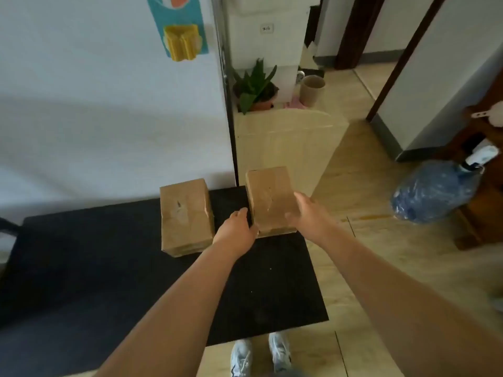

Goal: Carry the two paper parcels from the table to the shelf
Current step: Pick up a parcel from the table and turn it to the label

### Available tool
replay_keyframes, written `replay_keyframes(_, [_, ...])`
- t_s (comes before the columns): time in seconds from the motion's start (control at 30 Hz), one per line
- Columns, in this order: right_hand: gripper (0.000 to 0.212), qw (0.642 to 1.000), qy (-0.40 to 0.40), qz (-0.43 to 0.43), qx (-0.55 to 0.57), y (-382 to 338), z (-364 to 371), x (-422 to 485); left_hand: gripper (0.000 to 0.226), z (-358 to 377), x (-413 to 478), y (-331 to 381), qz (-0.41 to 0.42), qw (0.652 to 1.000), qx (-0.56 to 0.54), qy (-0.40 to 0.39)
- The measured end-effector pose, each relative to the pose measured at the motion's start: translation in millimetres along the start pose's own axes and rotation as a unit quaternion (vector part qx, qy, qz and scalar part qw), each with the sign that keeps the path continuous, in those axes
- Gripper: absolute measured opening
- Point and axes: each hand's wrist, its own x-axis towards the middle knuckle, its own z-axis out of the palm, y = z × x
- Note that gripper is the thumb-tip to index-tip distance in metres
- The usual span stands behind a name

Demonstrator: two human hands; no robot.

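Two brown paper parcels stand on a black table (109, 268) near its far right corner. The left parcel (185, 216) stands alone, untouched. The right parcel (269, 197) sits between my hands. My left hand (236, 229) presses against its lower left side, fingers curled at the edge. My right hand (307, 213) lies on its right side, thumb on the top face and fingers spread along the right edge. The parcel's base appears to rest on the table. No shelf is clearly in view.
A white wall with a teal poster (177, 28) rises behind the table. A potted plant (255, 88) and a beige cup-shaped bin (311, 89) stand on the wooden floor beyond. A blue water bottle (432, 191) lies at the right by dark wooden furniture (479, 213).
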Motion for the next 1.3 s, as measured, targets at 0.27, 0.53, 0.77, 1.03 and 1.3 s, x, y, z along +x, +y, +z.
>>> replay_keyframes(0.27, [0.065,0.994,-0.016,0.058,0.09,22.1,14.8,42.4,0.058,21.7,33.4,19.4,-0.091,0.987,-0.124,-0.054])
replay_keyframes(0.53, [0.061,0.99,0.01,0.059,0.125,28.6,35.3,40.1,0.047,43.9,25.8,8.0,-0.108,0.967,-0.229,-0.028])
replay_keyframes(0.77, [0.059,0.984,0.01,0.07,0.162,25.8,59.2,5.0,0.049,53.0,-15.6,-8.4,-0.138,0.929,-0.341,0.042])
replay_keyframes(1.03, [0.061,0.982,-0.023,0.081,0.167,34.1,82.9,-49.8,0.049,70.6,-54.2,-39.5,-0.203,0.898,-0.382,0.085])
replay_keyframes(1.3, [0.064,0.992,-0.021,0.042,0.117,24.7,72.2,-54.3,0.059,63.0,-50.0,-48.0,-0.171,0.919,-0.353,0.02])
